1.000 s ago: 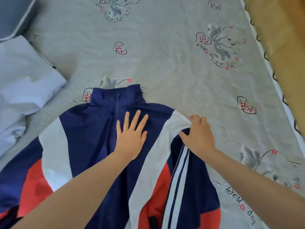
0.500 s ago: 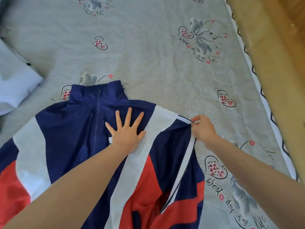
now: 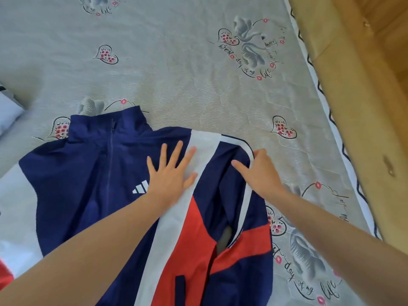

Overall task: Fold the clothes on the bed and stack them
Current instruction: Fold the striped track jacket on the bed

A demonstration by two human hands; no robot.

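A navy, white and red track jacket [image 3: 88, 173] lies front up on the bed, zipped, collar pointing away from me. My left hand [image 3: 170, 173] presses flat on its chest with fingers spread, next to the white logo. At the jacket's right shoulder my right hand [image 3: 258, 173] rests on the folded-in sleeve, thumb stretched out over the navy cloth and fingers over the striped edge. The sleeve lies folded back along the jacket's right side.
The grey bed sheet [image 3: 187, 74] with heart and flower prints stretches out beyond the jacket. A white pillow corner [image 3: 7, 109] shows at the left edge. A wooden bed frame [image 3: 364, 96] runs along the right side.
My right hand let go its pinch on the sleeve edge and now lies over the shoulder fold. My left hand shifted slightly right onto the white stripe. The view moved closer.
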